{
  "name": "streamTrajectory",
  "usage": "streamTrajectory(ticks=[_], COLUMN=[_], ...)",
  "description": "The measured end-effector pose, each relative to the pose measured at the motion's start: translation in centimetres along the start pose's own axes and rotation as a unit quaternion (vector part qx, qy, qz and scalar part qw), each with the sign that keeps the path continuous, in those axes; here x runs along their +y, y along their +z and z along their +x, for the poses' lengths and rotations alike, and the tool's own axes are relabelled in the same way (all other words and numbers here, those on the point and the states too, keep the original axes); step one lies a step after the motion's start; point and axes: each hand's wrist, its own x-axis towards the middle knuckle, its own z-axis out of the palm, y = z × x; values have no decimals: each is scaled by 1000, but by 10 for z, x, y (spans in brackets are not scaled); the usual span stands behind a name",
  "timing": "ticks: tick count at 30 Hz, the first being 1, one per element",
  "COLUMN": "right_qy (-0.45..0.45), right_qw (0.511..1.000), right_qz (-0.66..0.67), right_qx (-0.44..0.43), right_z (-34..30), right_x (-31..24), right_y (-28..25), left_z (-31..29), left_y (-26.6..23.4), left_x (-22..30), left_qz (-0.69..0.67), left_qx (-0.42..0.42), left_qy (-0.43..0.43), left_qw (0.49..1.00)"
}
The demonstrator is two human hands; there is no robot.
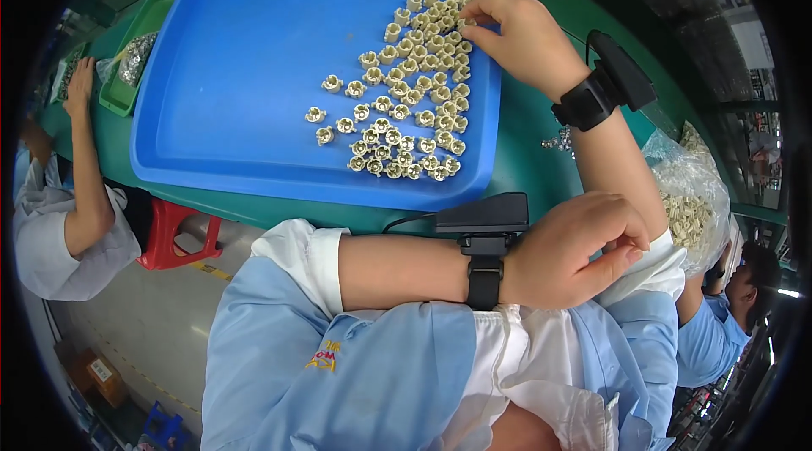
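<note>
A large blue tray (262,71) holds many small cream cup-shaped plastic parts (397,79), spread along its right side with their hollow ends up. My right hand (529,37) reaches over the tray's upper right edge, thumb and forefinger pinched round one cream plastic part (466,23). My left forearm lies across my body. Below the tray's right corner, my left hand (575,248) is closed, with thumb and forefinger tips close together; anything between them is too small or hidden to make out. Small shiny metal pieces (556,141) lie on the green table beside my right forearm.
A clear bag of cream parts (689,214) stands at the right. On the left, a green tray (123,96) holds a bag of metal pieces (135,58). One co-worker (72,223) sits left by a red stool (173,235); another person (719,324) is at right.
</note>
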Motion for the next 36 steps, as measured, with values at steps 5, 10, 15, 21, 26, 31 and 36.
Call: streamTrajectory(ticks=[5, 10, 15, 21, 26, 31, 36], right_qy=[-52, -60, -44, 94, 156, 467, 507], right_qw=[998, 997, 995, 986, 987, 864, 849], right_qz=[-7, -9, 46, 113, 35, 27, 11], right_qx=[26, 43, 75, 73, 27, 185, 145], right_z=[-3, -6, -23, -82, -161, -268, -322], right_x=[9, 12, 8, 24, 49, 66, 85], right_y=[5, 9, -9, -57, -86, -101, -79], left_z=[-1, -2, -4, -5, -16, -6, -2], left_y=[0, -1, -2, 1, 7, -6, -8], left_x=[1, -1, -4, -16, -29, -23, -25], left_qz=[-4, 0, 15, 123, 194, 238, 243], left_qx=[2, -5, -32, -87, -215, -242, -211], left_qy=[-2, -6, -21, -162, -208, -212, -240], left_qw=[1000, 1000, 999, 975, 934, 917, 916])
